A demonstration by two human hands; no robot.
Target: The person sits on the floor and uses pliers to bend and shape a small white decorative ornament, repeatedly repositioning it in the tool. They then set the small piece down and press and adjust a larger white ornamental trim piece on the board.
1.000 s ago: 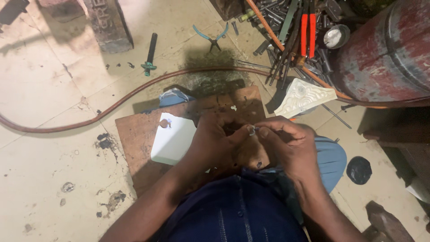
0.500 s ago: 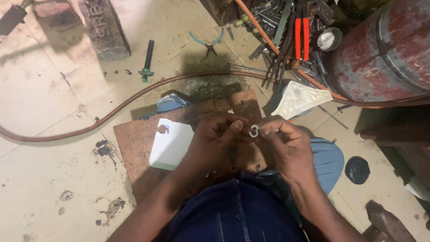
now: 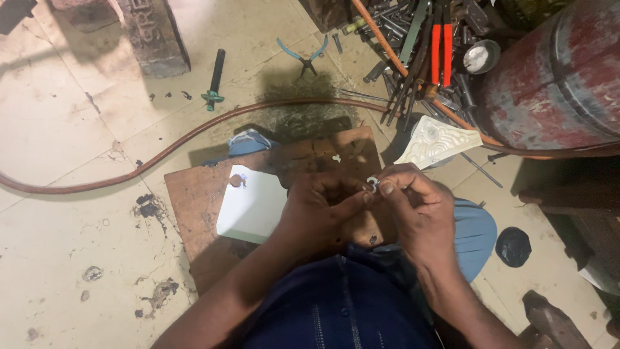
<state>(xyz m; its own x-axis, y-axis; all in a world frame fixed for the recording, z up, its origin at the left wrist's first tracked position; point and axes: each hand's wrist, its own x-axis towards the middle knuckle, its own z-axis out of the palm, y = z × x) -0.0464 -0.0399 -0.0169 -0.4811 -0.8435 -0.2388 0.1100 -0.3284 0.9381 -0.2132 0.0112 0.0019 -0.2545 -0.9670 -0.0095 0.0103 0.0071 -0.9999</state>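
Matt, worn wooden board [image 3: 194,200] bearing a smooth white sheet [image 3: 250,205]; rusting, flaking red metal cylinder [image 3: 555,77]; a small shiny metal ring [image 3: 372,183] glinting; stained floor tiles [image 3: 58,129] showing rough.

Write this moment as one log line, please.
left hand + right hand: pinch small white ring | over wooden board | white tile beside left hand

Tool pile [image 3: 420,58] and drum [image 3: 555,77] block right; floor [image 3: 64,129] left open.
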